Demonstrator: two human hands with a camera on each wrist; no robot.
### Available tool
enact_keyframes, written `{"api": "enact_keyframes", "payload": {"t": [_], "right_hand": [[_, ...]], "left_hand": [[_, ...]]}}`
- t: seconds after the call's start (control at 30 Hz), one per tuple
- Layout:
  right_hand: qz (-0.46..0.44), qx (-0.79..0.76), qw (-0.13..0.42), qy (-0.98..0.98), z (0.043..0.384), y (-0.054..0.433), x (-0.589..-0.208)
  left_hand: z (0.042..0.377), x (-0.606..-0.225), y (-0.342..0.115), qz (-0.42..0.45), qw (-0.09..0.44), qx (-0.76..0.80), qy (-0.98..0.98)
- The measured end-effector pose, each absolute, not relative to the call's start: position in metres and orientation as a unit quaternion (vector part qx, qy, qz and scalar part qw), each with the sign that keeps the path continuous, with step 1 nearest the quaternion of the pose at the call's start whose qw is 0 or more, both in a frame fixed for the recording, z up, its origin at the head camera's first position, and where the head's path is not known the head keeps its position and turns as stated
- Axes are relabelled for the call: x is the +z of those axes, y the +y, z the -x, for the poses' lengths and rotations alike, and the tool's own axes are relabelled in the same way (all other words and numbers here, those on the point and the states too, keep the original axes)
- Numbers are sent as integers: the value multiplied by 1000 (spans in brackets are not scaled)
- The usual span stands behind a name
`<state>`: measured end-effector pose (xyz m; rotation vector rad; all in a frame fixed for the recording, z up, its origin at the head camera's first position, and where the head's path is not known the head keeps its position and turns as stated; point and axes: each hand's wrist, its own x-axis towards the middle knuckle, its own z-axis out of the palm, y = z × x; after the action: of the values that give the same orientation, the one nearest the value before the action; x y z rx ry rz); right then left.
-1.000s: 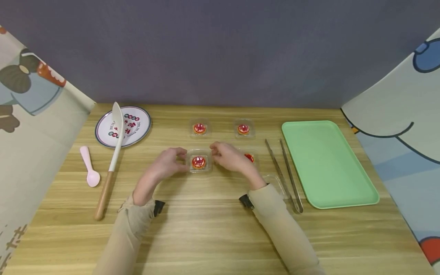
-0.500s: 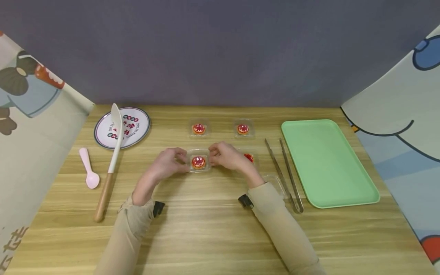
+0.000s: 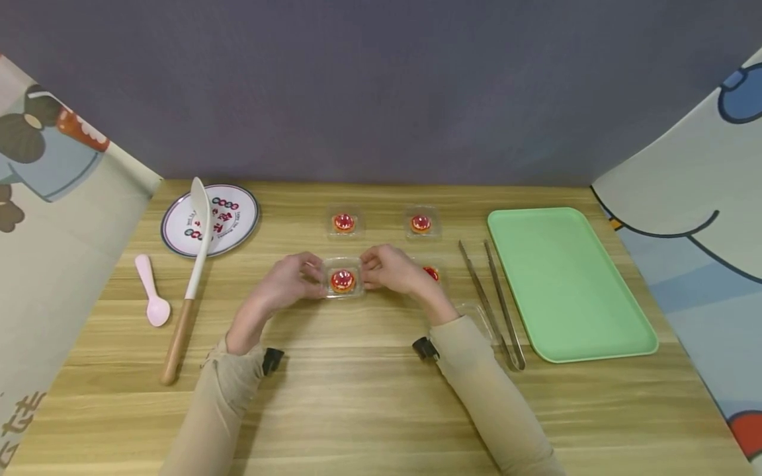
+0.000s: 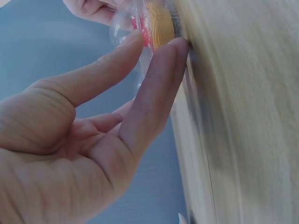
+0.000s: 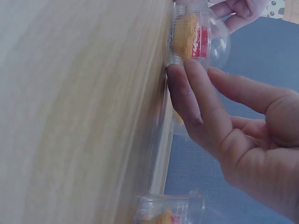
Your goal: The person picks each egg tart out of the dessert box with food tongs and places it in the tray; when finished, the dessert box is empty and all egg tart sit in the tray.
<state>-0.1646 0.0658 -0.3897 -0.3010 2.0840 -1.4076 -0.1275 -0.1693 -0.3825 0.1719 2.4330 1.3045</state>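
Note:
A small tart [image 3: 342, 281] with a shiny red top sits in a clear plastic box [image 3: 343, 293] on the table. From its left side my left hand [image 3: 287, 279] pinches the box edge between thumb and fingers. My right hand [image 3: 391, 269] does the same from the right. In the left wrist view the tart's ridged orange side [image 4: 161, 25] shows, partly behind my fingertips. A domed lid [image 5: 219, 44] covers the tart in the right wrist view. My right hand hides part of another boxed red tart [image 3: 431, 272].
Two more boxed tarts, left [image 3: 344, 223] and right [image 3: 421, 223], stand behind. To the right are a clear lid [image 3: 474, 318], metal tongs [image 3: 506, 307] and a green tray [image 3: 571, 284]. Leftward lie a patterned plate [image 3: 241, 228], a long-handled spoon [image 3: 199, 264] and a pink spoon [image 3: 157, 311].
My right hand has moved slightly left, in to the box's right edge. The left hand stays at the left edge, and the box keeps nearly the same place.

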Motion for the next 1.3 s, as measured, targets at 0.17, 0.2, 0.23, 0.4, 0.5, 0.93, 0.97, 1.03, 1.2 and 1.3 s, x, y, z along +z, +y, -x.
{"api": "enact_keyframes", "payload": {"t": [0.17, 0.2, 0.23, 0.4, 0.5, 0.93, 0.97, 1.03, 1.2, 1.3], "right_hand": [[112, -533, 299, 784, 165, 65, -389], [110, -534, 299, 783, 164, 65, -389], [109, -535, 299, 783, 164, 64, -389], [105, -542, 300, 778, 163, 65, -388], [107, -543, 298, 778, 163, 65, -388], [124, -532, 286, 787, 163, 68, -388], [126, -529, 284, 790, 163, 68, -388], [135, -515, 277, 800, 164, 69, -389], [169, -471, 251, 829, 164, 71, -389], [178, -463, 247, 832, 164, 72, -389]], "left_hand": [[128, -381, -169, -65, 184, 451, 871], [128, -381, -169, -68, 183, 447, 873], [128, -381, -169, -71, 183, 442, 875], [130, -382, -168, -84, 179, 421, 885], [130, -383, -168, -88, 177, 416, 888], [128, -379, -166, -82, 187, 420, 884], [128, -379, -166, -83, 187, 423, 883], [127, -379, -165, -83, 189, 429, 879], [127, -381, -164, -88, 189, 437, 875], [127, -382, -164, -90, 186, 436, 876]]}}
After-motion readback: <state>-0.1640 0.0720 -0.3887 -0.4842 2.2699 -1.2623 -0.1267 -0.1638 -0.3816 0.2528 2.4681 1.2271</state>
